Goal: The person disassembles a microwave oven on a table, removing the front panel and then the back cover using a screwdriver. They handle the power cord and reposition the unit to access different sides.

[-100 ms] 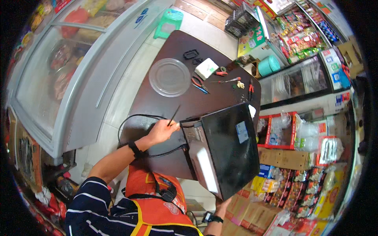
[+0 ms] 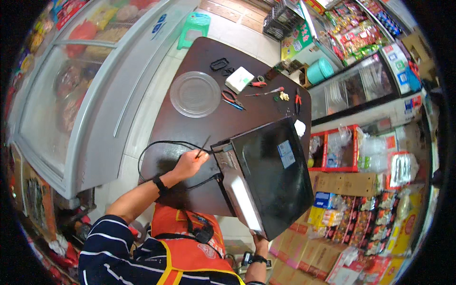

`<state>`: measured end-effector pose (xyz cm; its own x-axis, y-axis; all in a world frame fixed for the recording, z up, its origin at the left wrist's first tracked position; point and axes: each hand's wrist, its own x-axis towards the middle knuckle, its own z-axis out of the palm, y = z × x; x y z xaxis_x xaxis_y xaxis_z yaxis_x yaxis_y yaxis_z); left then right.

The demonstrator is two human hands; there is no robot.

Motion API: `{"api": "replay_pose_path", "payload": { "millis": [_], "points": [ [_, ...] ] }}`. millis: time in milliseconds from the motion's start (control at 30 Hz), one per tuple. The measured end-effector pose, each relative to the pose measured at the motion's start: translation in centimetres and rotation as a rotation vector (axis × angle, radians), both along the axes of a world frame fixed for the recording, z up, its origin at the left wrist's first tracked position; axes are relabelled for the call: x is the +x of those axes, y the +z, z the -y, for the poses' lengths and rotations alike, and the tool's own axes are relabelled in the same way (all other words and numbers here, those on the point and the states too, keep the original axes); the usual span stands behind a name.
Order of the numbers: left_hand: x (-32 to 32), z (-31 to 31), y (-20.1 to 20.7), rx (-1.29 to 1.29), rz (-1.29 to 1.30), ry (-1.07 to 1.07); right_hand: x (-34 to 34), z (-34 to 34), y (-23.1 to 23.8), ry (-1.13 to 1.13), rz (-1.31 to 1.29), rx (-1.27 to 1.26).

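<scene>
A thin dark stick-like tool (image 2: 204, 145) is pinched in my left hand (image 2: 188, 165), pointing up and away; its exact kind is too small to tell. That hand hovers over the table beside the cabled side of a large black box-shaped device (image 2: 270, 166). The device has a glowing white panel (image 2: 242, 199) along its near left side and a pale label on top. My right hand (image 2: 260, 243) grips its near lower corner, fingers partly hidden underneath. Black cables (image 2: 161, 142) run from the device and loop across the table on the left.
On the dark table (image 2: 190, 52) lie a clear round lid (image 2: 195, 94), a white box (image 2: 239, 79), red-handled pliers (image 2: 232, 98), a screwdriver (image 2: 273, 90) and cutters (image 2: 298, 100). A glass-topped freezer (image 2: 104, 118) stands left, a green stool (image 2: 194, 29) behind, stocked shelves (image 2: 351, 209) right.
The view has shifted slightly, so the table items sit further left. My left hand has dipped a little with the tool, whose tip is lower. More of my right hand shows under the device's corner.
</scene>
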<state>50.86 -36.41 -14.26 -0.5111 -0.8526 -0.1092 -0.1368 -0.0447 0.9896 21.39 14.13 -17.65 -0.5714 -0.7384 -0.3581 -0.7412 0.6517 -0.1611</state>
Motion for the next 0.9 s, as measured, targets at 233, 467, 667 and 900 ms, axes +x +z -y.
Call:
{"api": "replay_pose_path", "payload": {
  "millis": [233, 467, 667, 900],
  "points": [
    [-2.9, 1.4, -6.1, -0.151, -0.013, -0.094, 1.2, -0.2, -1.9, -0.161, 0.267, 0.176],
    [-4.9, 0.8, -3.8, 0.038, -0.053, -0.142, 1.6, 1.8, 0.6, -0.382, 0.407, 0.094],
    [-5.7, 1.6, -1.6, 0.332, 0.010, -0.134, 2.0, 3.8, 2.2, -0.310, 0.359, 0.424],
    [-5.9, 1.4, -4.1, 0.294, 0.022, -0.073, 0.6, -0.1, -1.8, 0.042, 0.242, 0.286]
  ]
}}
